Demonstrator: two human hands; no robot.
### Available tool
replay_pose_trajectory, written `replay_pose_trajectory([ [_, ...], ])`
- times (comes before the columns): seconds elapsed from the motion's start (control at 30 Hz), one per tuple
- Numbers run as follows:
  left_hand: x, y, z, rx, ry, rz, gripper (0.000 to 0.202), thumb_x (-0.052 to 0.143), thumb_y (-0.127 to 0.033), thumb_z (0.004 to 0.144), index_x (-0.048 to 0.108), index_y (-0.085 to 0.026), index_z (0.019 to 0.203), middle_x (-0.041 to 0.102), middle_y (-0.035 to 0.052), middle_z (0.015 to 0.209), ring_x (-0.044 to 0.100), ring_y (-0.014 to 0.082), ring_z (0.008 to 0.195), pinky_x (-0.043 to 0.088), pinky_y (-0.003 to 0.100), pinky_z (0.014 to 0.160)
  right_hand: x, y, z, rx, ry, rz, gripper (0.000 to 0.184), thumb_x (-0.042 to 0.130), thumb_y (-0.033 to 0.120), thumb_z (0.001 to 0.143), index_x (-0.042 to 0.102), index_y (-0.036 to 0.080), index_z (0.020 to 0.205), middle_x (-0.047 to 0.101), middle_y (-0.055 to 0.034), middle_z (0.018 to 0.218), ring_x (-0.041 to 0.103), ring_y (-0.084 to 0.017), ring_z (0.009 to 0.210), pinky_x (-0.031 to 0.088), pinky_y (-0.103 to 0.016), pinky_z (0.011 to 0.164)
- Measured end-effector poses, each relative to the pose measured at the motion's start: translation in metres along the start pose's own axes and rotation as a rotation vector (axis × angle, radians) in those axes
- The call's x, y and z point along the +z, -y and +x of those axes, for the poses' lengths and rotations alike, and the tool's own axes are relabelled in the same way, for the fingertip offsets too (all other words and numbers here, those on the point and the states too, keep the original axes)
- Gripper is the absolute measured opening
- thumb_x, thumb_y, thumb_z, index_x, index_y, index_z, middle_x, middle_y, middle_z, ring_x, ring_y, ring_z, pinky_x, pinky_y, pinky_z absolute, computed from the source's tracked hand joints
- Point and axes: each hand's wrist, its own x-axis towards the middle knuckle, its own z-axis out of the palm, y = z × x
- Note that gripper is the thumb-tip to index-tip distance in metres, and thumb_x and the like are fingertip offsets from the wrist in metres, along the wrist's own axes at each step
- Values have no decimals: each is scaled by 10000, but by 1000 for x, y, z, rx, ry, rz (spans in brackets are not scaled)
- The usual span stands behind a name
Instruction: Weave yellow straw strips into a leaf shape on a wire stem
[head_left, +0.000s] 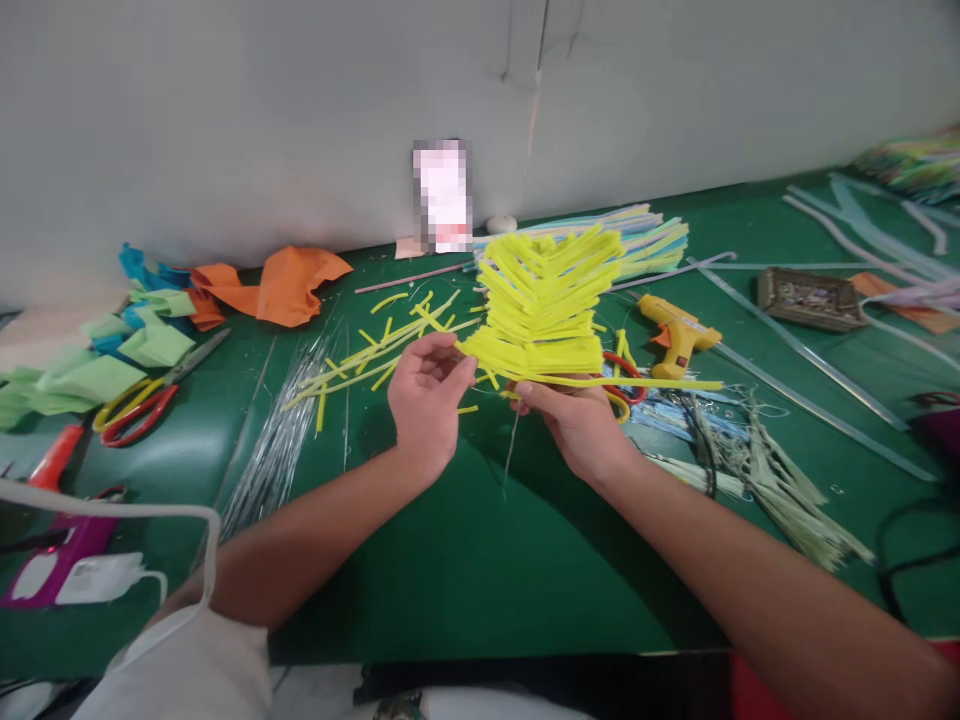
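Above the green table I hold a leaf-like piece made of yellow pipe cleaners (pixel 544 300), its strands laid in a V pattern. My right hand (pixel 574 415) grips its lower end, where a thin wire hangs down and one long yellow strand juts to the right. At the lower left edge, my left hand (pixel 429 400) pinches the tip of a yellow strand between thumb and finger. Cut bits and longer lengths of yellow pipe cleaner (pixel 352 360) lie behind and left of my left hand. Red-handled scissors (pixel 622 375) are partly hidden behind my right hand.
A yellow glue gun (pixel 679 335) lies right, near clear glue sticks (pixel 810 360) and a small box (pixel 810 298). Silver wires (pixel 277 430), scissors (pixel 161 390), crepe paper (pixel 289 285) and a purple power strip (pixel 67 560) are left. A phone (pixel 442 195) leans on the wall.
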Motion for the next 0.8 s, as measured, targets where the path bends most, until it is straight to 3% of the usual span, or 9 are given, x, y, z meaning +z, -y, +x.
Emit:
replay_pose_trajectory([
  [0.2,0,0,-2,9,12,16,294,805,-200,690,649,-206,939,658,-16,781,626,86,620,523,210,538,-3,0,2,80,-28,-14,179,824,314,655,717,188,723,682,-19,686,572,-157,631,450,-321,610],
  [0.6,2,0,-7,-13,39,-32,280,796,-250,731,661,-210,972,662,-8,828,600,60,568,507,195,506,-2,3,4,41,-42,63,117,791,290,692,707,225,643,575,22,593,490,-128,593,407,-312,640],
  [0.8,1,0,-9,-8,70,-46,282,794,-227,730,629,-215,958,650,-31,798,619,64,558,481,199,499,-2,3,4,18,-107,116,132,827,278,644,704,237,620,569,36,550,490,-118,565,396,-297,605],
])
